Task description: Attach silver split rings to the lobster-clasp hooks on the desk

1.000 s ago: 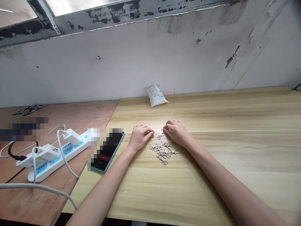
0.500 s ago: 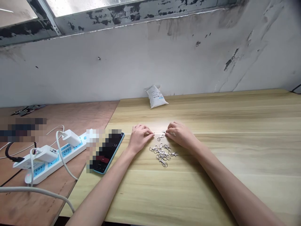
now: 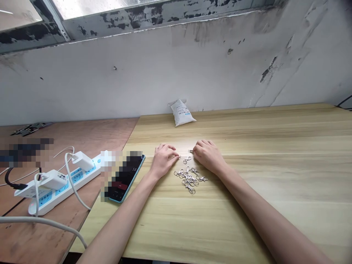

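My right hand (image 3: 208, 156) is closed, pinching a silver swivel clasp whose end (image 3: 190, 151) sticks out to the left of the fingertips. Across a small gap, my left hand (image 3: 164, 158) has thumb and forefinger pinched together. A tiny shiny bit shows at those fingertips, too small to name. One loose swivel clasp (image 3: 187, 160) lies on the table between and just below the hands. Nearer to me is a loose pile of several silver swivel clasps with rings (image 3: 189, 178).
A white plastic packet (image 3: 182, 113) with a printed label lies at the back of the wooden table (image 3: 247, 227). Left of my left arm is a phone (image 3: 125, 179). A white power strip (image 3: 82, 176) with plugs and cables occupies the reddish board (image 3: 110, 128).
The clasp in my right hand has turned to point straight left, and that hand has shifted slightly away from me. My left hand keeps its pinch almost unmoved.
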### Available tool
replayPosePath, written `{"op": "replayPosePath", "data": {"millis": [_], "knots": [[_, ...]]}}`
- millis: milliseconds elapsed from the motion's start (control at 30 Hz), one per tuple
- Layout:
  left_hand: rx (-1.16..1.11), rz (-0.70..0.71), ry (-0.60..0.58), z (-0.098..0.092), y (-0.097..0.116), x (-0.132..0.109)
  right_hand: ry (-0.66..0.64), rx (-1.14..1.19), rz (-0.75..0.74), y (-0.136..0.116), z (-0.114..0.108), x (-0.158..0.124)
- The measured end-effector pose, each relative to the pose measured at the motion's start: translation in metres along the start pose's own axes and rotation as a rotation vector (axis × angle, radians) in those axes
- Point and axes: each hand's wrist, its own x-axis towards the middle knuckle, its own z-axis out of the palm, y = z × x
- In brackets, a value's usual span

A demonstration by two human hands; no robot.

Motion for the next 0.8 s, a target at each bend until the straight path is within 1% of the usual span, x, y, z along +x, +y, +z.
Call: {"op": "replayPosePath", "data": {"millis": [233,467,800], "knots": [[-0.011,0.013,-0.004,0.0,-0.001,0.0,0.139,0.213,-0.012,-0.008,-0.006,-0.005],[0.012,0.043,-0.004,0.001,0.0,0.0,0.15,0.323,-0.036,-0.014,-0.001,-0.007],[0.015,0.11,0.002,0.003,0.002,-0.001,0.163,0.349,-0.034,-0.019,0.0,-0.008]]}}
